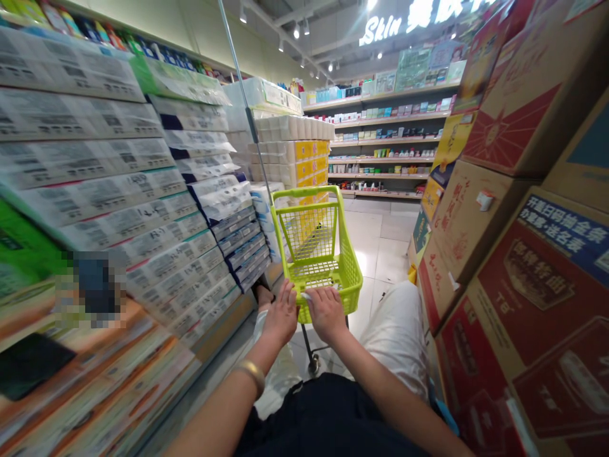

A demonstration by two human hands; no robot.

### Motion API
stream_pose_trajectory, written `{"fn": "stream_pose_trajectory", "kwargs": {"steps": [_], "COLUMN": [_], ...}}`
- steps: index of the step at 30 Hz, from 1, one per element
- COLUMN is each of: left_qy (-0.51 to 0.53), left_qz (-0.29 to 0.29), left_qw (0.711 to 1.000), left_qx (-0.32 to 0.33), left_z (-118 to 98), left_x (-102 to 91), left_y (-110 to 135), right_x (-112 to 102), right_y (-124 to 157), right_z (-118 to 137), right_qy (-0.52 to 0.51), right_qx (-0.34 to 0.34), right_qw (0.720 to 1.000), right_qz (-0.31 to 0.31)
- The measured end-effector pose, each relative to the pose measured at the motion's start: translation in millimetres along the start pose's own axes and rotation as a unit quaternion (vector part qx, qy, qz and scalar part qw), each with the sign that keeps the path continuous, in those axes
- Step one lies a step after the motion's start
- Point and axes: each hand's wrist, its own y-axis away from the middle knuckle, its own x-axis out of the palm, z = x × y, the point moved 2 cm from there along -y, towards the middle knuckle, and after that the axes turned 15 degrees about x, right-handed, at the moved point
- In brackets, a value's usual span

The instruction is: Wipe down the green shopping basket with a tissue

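Note:
A lime-green plastic shopping cart (354, 270) with a mesh basket stands right in front of me. Its basket holds no goods that I can see. My left hand (284, 314) is closed over the left part of the near rim, and a gold bangle circles that wrist. Beside it, my right hand (326, 310) is curled over the same rim. A small white strip (305, 296) shows at the right thumb; I cannot make out what it is. A thin metal pole (242, 86) rises from the cart's far left corner.
Stacked tissue packs (90, 114) line the left side, with orange-sided packs (118, 393) low in front. Tall cardboard cartons (480, 216) crowd the right. Ahead, the tiled floor (373, 231) leads to shelves (390, 145) of small boxes and bottles.

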Motion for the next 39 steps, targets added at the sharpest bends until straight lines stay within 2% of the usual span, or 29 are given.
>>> {"fn": "stream_pose_trajectory", "kwargs": {"steps": [4,6,9,13,15,18,22,24,27,31,33,36,39], "left_qy": [0.0,0.0,0.001,-0.009,-0.018,-0.025,-0.019,-0.012,-0.004,0.0,-0.001,0.0,0.004], "left_qz": [-0.014,-0.024,-0.032,-0.036,-0.037,-0.038,-0.051,-0.062,-0.075,-0.079,-0.079,-0.076,-0.079], "left_qw": [1.0,1.0,0.999,0.999,0.999,0.999,0.998,0.998,0.997,0.997,0.997,0.997,0.996], "left_qx": [0.005,0.005,-0.006,-0.002,0.008,0.018,0.018,0.012,0.003,0.002,0.008,0.022,0.029], "left_z": [-1.1,-3.8,-8.2,-10.6,-9.7,-7.6,-8.0,-9.8,-13.4,-15.6,-14.6,-12.0,-10.8], "left_x": [0.4,0.8,0.9,-1.3,-2.7,-3.9,-2.2,0.1,3.9,4.4,2.3,-1.1,-2.1], "left_y": [-0.9,-1.9,-2.0,1.1,3.4,6.1,7.2,6.9,6.0,6.1,7.0,8.6,9.2], "right_x": [-26.3,-32.7,-24.7,-2.0,1.5,-7.8,-30.9,-36.0,-29.5,-9.1,-4.8,-11.3,-27.2], "right_y": [-5.6,-6.8,-4.4,4.1,6.7,5.5,-1.0,-3.1,-1.8,6.1,9.2,8.5,2.6], "right_z": [-49.0,-59.8,-43.4,2.6,10.9,-6.6,-51.8,-60.8,-45.1,0.5,10.3,-5.1,-40.6], "right_qy": [0.014,0.022,0.019,-0.004,-0.009,-0.006,0.02,0.03,0.023,-0.012,-0.022,-0.021,0.0], "right_qx": [0.076,0.105,0.106,0.022,-0.008,-0.012,0.06,0.09,0.104,0.015,-0.018,-0.015,0.046], "right_qw": [0.994,0.989,0.99,0.999,1.0,1.0,0.995,0.991,0.99,1.0,0.999,1.0,0.997], "right_qz": [-0.075,-0.1,-0.092,-0.024,-0.005,-0.014,-0.074,-0.09,-0.088,-0.011,0.016,0.002,-0.061]}}
